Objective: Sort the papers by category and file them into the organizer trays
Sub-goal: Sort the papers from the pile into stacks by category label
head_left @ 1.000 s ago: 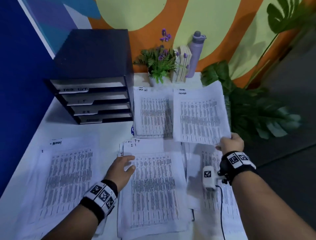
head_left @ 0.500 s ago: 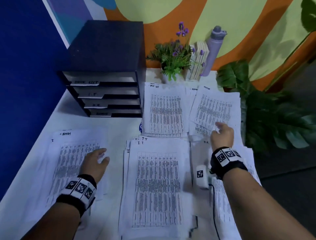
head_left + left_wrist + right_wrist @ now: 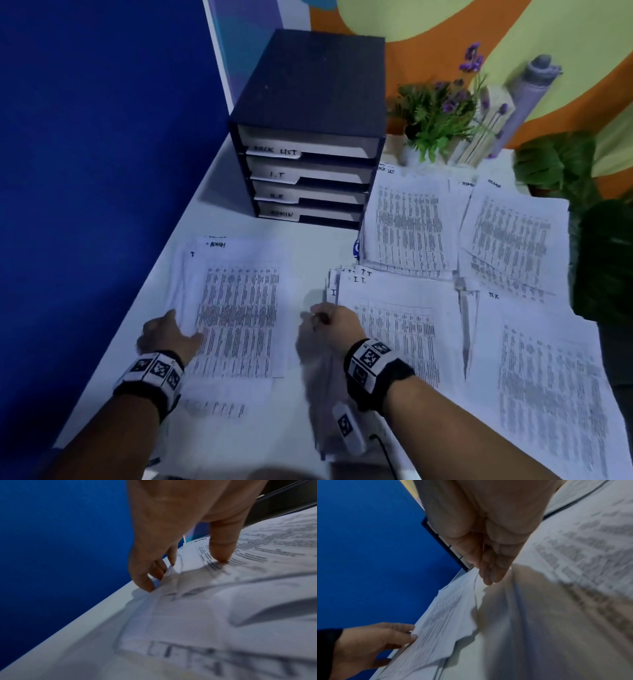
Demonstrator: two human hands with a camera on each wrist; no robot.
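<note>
Left hand at the left edge of the near-left paper pile on the table. The left wrist view shows its thumb on the top sheet and its fingertips curled under the lifted paper edge, so it's pinching the sheets there. Top sheet of that pile is marked ADMIN.

Right hand is over the left edge of the I.T. stack, just right of the first pile. Fingers straight and held together, nothing gripped. Can't tell whether they touch the paper.

Right of that lies another pile, marked what looks like H.R.

Further back are two more piles: task list papers just beside the organizer, and a second ADMIN pile to their right, with its sheets fanned and skewed.

The dark organizer sits at the back left of the table, with four trays stacked. Tray labels, top to bottom: TASK LIST, I.T, H.R, ADMIN.

Behind the piles are a small potted plant with purple flowers and a grey bottle. A large leafy plant stands off the right edge of the table. A blue wall is on the left.
</note>
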